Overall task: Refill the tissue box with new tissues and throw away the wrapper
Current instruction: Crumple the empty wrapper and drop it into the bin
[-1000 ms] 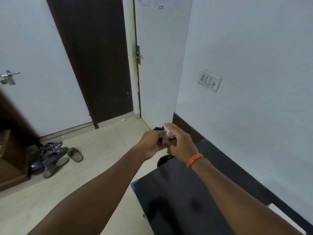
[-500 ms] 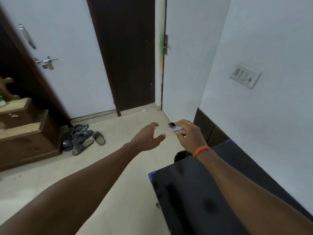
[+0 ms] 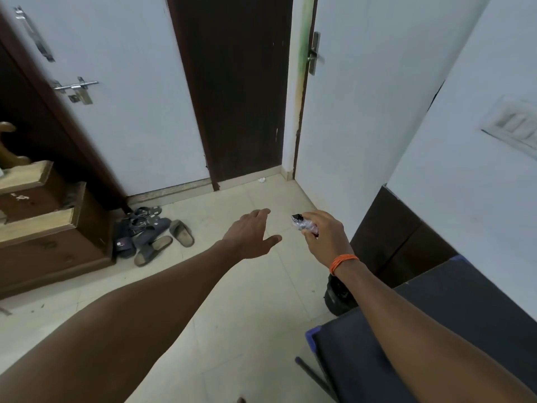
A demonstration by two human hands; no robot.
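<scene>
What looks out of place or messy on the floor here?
A small white scrap lies loose on the floor tiles at the foot of the dark door. The sandals are heaped unpaired beside the wooden cabinet. Nothing looks spilled.

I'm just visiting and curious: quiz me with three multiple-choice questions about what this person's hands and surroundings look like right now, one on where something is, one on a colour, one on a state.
1. Where does the pile of sandals lie?
A. On the dark table
B. On the floor beside the wooden cabinet
C. Against the switch plate

2. What colour is the band on the right wrist?
A. Orange
B. Green
C. White

3. What is the left hand doing?
A. Gripping the wrapper
B. Pressing on the table
C. Open and holding nothing

Answers: 1 B, the sandals lie on the tiles next to the wooden cabinet. 2 A, the band is orange. 3 C, the left hand has spread fingers, while the right hand pinches the crumpled wrapper.
</scene>
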